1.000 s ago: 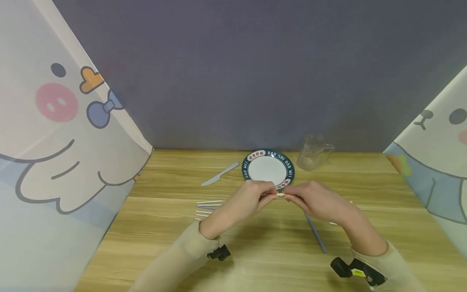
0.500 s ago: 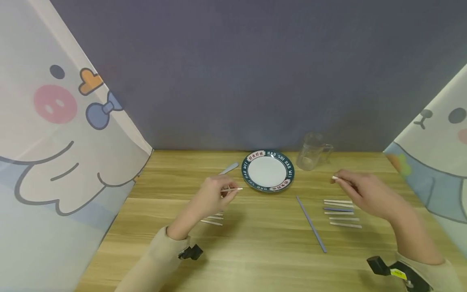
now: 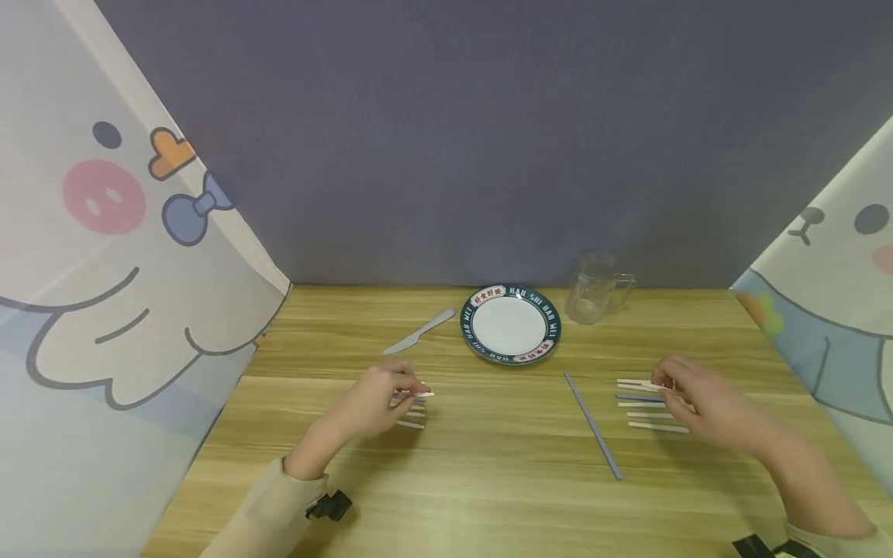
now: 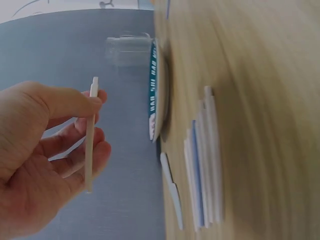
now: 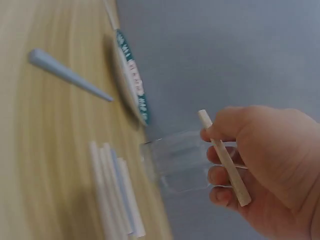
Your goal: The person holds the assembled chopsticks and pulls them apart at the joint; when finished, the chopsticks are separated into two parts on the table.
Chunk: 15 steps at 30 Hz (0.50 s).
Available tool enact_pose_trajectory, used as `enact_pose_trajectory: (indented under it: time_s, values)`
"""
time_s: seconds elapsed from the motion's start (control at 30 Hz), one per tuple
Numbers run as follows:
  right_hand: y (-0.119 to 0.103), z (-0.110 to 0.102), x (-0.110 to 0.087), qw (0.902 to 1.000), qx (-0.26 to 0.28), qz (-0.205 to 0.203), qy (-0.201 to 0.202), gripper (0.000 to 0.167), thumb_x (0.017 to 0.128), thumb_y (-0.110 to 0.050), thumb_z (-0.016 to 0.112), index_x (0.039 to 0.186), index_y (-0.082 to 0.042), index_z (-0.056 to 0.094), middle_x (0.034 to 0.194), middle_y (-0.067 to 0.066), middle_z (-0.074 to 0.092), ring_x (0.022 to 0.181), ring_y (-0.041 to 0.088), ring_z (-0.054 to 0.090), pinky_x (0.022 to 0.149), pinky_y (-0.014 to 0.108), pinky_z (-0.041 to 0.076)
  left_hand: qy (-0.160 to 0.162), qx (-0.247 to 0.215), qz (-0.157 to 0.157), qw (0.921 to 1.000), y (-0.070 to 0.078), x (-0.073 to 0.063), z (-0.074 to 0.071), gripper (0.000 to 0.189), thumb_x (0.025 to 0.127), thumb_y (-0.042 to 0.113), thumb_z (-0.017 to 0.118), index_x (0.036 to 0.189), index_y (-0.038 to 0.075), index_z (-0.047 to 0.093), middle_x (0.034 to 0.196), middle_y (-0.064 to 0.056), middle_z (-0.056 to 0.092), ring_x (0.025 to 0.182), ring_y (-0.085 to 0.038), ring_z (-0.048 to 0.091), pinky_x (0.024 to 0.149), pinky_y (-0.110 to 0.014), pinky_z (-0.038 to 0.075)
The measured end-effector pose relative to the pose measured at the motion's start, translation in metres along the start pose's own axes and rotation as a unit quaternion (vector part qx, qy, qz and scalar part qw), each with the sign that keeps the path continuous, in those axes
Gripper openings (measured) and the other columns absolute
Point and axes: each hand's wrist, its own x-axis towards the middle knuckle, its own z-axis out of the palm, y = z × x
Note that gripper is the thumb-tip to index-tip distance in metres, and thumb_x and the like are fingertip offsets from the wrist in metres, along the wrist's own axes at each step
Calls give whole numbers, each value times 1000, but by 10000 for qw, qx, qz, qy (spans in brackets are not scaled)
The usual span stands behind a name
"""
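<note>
My left hand (image 3: 380,397) pinches a short pale stick (image 4: 90,145) between thumb and fingers. That stick has a thinner, stepped tip at its upper end in the left wrist view. Beneath this hand lies a row of short sticks (image 3: 412,425), white ones and a purple one, partly hidden by the fingers. Over on the right, my right hand (image 3: 708,399) pinches another short pale stick (image 5: 227,165), close over a second row of short sticks (image 3: 658,427), also white with one purple. Between the hands, a long purple tapered chopstick (image 3: 591,425) lies slanted on the table.
Behind the hands stand a green-rimmed white plate (image 3: 509,325) and, to its right, a clear handled cup (image 3: 591,298). Left of the plate lies a pale knife (image 3: 420,332). A grey wall (image 3: 446,139) closes off the back, with cartoon-printed panels on both sides.
Both hands were together at one small white piece in front of the plate. They have moved apart, each with a short stick, and lowered over the left and right rows.
</note>
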Motion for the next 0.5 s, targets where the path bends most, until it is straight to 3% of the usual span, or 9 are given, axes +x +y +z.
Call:
enact_pose_trajectory:
  time_s: [0.1,0.23,0.37,0.5]
  values:
    - [6,9,-4,9994,-123,-268,202,28,88,3,80,101,-18,66,97,-16,57,85,-7,50,63,23,49,-251,-33,-21,9997,-2,-5,4,15,94,0,76,105,8,84,89,4,66,76,-6,55,64,-16,50]
    - [13,19,-11,9984,141,-502,197,31,83,4,85,100,-18,72,89,-18,60,79,-12,49,58,18,45,-786,-235,-103,9966,-5,-11,11,14,94,0,77,104,8,83,92,2,70,80,0,58,68,-15,54]
    - [15,27,-17,9982,357,-487,37,36,76,5,88,98,-20,75,85,-20,62,76,-13,49,57,16,45,-1207,-300,-103,9922,-7,-16,16,12,93,2,78,101,10,83,96,2,75,87,0,62,74,-16,56]
    - [15,34,-22,9979,463,-444,-65,33,75,2,90,95,-22,77,84,-20,67,77,-13,52,58,17,48,-1348,-399,-94,9900,-9,-19,20,11,92,2,80,98,11,83,92,2,77,83,2,62,72,-15,56]
